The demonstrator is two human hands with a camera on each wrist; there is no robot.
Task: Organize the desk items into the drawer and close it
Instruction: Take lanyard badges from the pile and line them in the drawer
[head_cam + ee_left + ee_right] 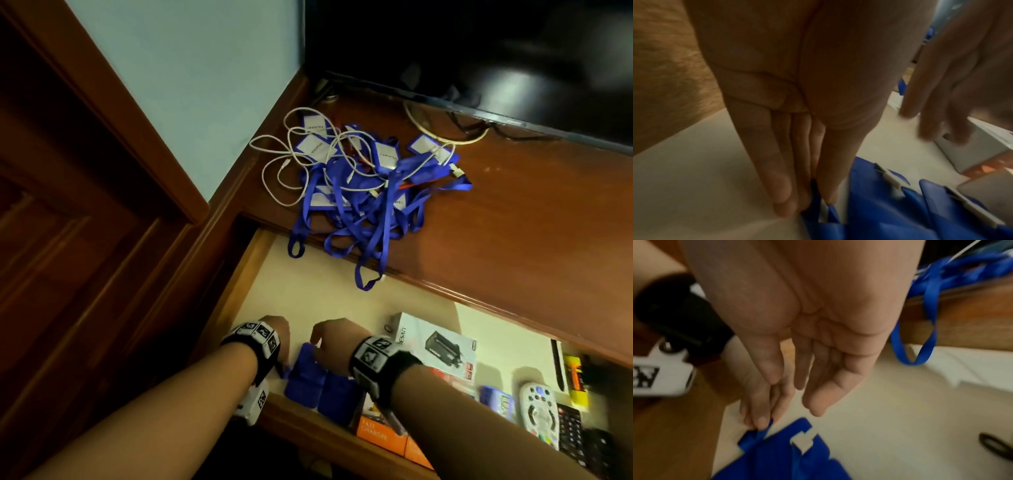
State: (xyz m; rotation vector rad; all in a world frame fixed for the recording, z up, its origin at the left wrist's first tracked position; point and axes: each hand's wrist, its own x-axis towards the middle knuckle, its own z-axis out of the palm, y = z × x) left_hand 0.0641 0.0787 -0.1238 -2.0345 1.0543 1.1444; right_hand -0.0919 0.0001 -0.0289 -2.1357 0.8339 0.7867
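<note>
Two hands: left pinches a blue strap, right open beside "FAST CHARGER" box.

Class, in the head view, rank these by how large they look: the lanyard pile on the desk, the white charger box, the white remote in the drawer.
1. lanyard pile
2. white charger box
3. white remote

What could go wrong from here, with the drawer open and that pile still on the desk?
1. Lanyard loops hang over the desk edge into the open drawer; closing now would likely pinch them.
2. The white cable is tangled in the lanyard pile, so lifting one may drag the rest.
3. The left hand pinches only a strap; it may slip.
</note>
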